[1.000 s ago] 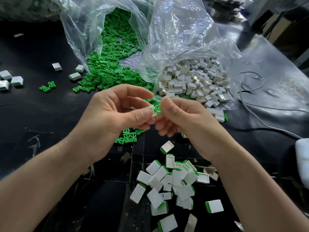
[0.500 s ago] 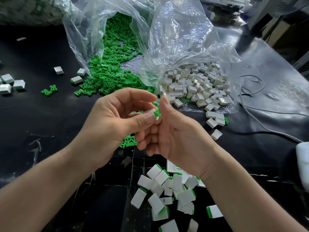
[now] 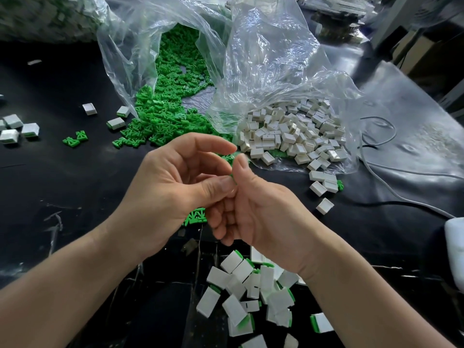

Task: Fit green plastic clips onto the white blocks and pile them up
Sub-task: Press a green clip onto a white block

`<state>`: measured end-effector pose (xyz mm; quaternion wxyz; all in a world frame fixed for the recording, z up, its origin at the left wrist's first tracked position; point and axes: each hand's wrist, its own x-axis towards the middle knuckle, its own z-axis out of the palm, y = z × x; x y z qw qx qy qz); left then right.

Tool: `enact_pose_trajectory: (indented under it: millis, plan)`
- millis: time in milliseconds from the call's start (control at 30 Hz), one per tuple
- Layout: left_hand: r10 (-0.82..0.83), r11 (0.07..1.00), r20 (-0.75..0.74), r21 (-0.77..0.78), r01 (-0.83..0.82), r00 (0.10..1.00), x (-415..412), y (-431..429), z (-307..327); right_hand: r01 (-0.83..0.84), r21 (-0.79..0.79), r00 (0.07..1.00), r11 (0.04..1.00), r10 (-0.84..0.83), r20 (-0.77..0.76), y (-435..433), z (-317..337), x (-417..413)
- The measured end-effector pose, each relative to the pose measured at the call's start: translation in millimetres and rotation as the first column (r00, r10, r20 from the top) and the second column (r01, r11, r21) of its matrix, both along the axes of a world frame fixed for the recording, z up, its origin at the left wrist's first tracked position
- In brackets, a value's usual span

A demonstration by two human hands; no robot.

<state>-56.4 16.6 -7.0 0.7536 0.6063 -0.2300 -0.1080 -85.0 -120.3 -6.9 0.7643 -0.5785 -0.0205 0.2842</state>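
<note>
Green clip shows only as a sliver where the two hands meet above the middle of the black surface; the left hand pinches it between its thumb and curled fingers, which hide any block it may sit on. The right hand has its thumb laid against the same spot with its fingers curled beneath (whether they grip the piece I cannot tell). Under the wrists, toward the near edge, lies a heap of clipped white blocks, partly covered by the right forearm. Toward the far edge, one clear bag spills loose clips, and a second bag beside it drapes over bare white blocks. A few blocks sit at the left edge, and a grey cable loops at the right.
</note>
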Motion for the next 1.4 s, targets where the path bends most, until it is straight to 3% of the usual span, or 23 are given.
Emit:
enact_pose_trajectory:
  millis: [467, 867, 1033, 1200, 1400]
  plan:
    - [0.035, 0.999, -0.025, -0.022, -0.036, 0.999, -0.9, -0.9, -0.3, -0.016, -0.028, 1.000, 0.999, 0.016, -0.006, 0.2, -1.3, -0.5]
    - [0.009, 1.000, -0.061, -0.006, -0.009, 0.998, -0.6, -1.0, -1.7, 0.087, 0.004, 0.996, 0.996, -0.087, 0.000, -0.5, 0.8, -3.2]
    - [0.009, 1.000, -0.074, -0.022, -0.010, 0.997, -1.0, -1.7, -1.4, 0.053, -0.074, 0.999, 0.996, -0.052, 0.006, -0.4, -2.2, -1.2]
    - [0.018, 1.000, -0.073, -0.010, -0.018, 0.997, -0.7, -1.7, -1.6, 0.036, -0.012, 0.999, 0.999, -0.036, -0.020, -1.6, 0.2, 0.5]
    - [-0.007, 1.000, -0.116, -0.008, 0.006, 0.993, 1.5, -0.4, -1.3, 0.073, -0.101, 0.997, 0.992, -0.071, 0.021, -4.6, -0.9, 1.8]
